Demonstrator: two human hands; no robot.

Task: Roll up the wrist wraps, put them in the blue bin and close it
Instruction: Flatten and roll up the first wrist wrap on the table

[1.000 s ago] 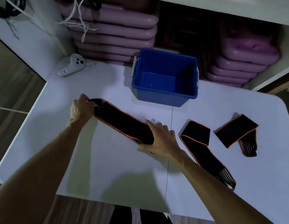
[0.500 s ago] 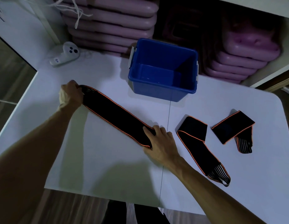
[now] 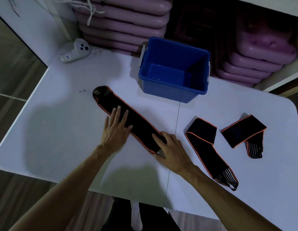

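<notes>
Head view, the only one I have, and it is dim: black fabric swallows detail, so I cannot make out any fastening on the wraps. I count three wrist wraps, two hands, one bin.

My left hand (image 3: 115, 129) lies flat with fingers (image 3: 124, 116) spread wide on the middle of the long wrap (image 3: 138, 120), gripping nothing. My right hand (image 3: 171, 148) presses the near end of that wrap, fingertips curled over its edge; that end is hidden under them, so I cannot tell whether a roll has begun. Beyond the left fingertips the wrap runs to a striped loop end, lying free.

Right of the right hand's fingers lies the second wrap (image 3: 205, 145), folded over itself, its striped end toward me. Further right is the third wrap (image 3: 241, 134), also folded, part of its strap tucked beneath.

Past both sets of fingers stands the blue bin (image 3: 174, 88), open and holding nothing; I see no lid. Everything rests on the white table (image 3: 61, 130).
</notes>
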